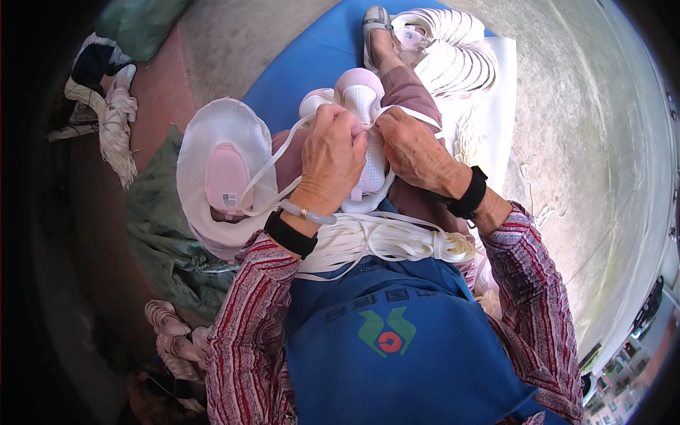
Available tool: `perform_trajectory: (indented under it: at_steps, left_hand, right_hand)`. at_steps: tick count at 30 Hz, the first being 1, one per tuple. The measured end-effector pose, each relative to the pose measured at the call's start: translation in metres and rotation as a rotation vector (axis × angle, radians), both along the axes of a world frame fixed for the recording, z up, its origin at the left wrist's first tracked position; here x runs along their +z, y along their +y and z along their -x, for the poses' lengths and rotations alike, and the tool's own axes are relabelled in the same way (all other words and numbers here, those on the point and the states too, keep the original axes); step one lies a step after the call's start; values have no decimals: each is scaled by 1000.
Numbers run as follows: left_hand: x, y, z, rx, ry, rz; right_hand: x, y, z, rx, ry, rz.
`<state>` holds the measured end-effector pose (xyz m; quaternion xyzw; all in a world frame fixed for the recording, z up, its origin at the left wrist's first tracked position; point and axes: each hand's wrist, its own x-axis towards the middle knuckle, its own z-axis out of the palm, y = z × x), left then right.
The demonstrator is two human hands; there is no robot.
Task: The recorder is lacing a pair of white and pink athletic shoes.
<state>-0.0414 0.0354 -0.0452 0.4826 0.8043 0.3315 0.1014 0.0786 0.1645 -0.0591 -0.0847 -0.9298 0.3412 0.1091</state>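
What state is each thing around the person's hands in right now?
Left hand: fingers pinched on the white lace
Right hand: fingers pinched on the lace
White lace: slack loop at left
White-and-pink shoe: on the lap, partly covered; lacing progress unclear
Lace bundle: gathered at its right end, lying across the lap
Nested white stack: fanned in a curve
Green sack: crumpled
Blue apron: worn

**Tally of Things in View**

1 left hand and 1 right hand are counted, with 2 black wristbands, 1 pale bracelet and 2 striped sleeves. By their toes, 2 pink-and-white shoe uppers are counted on the lap. Also 1 bundle of white laces, 1 blue apron and 1 grey worn shoe are seen; the laces inside the bundle cannot be counted.
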Motion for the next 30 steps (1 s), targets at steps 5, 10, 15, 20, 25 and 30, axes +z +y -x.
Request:
perform_trajectory:
  at_steps: [5,10,15,20,25,30]
  left_hand:
    - [0,2,-1,-4,68,18]
    - [7,0,-2,-15,-17,22]
    - [12,-4,-9,-19,3,41]
    - [13,-1,-5,-36,-33,78]
    - [19,-25,12,-43,-118,-7]
    - [25,-26,13,-41,-177,-24]
  right_hand:
    - [3,-5,-3,-9,47,51]
    - [12,-13,-4,-142,59,82]
    - [14,-18,-6,-166,71,156]
    - [16,-15,-6,-149,79,129]
    - [32,-9,-17,-120,223,-132]
    - [41,-27,5,-93,136,-73]
